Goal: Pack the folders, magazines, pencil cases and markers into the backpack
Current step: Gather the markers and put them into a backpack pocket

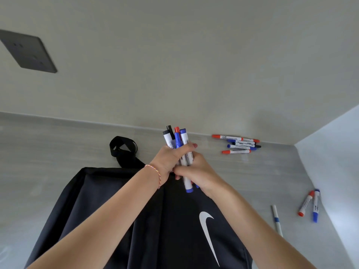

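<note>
Head view, bundle of markers (pixel 179 150) at frame centre is gripped by left hand (pixel 171 160) and right hand (pixel 196 171) pressed together, black backpack (pixel 116 210) below, loose markers (pixel 238 144) right of centre on grey table (pixel 48 148).

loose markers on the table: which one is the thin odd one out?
The slim white pen with a blue band, lying alone right of the backpack. The other loose ones are thick with red, blue or black caps: the group by the wall and the pair at far right.
</note>
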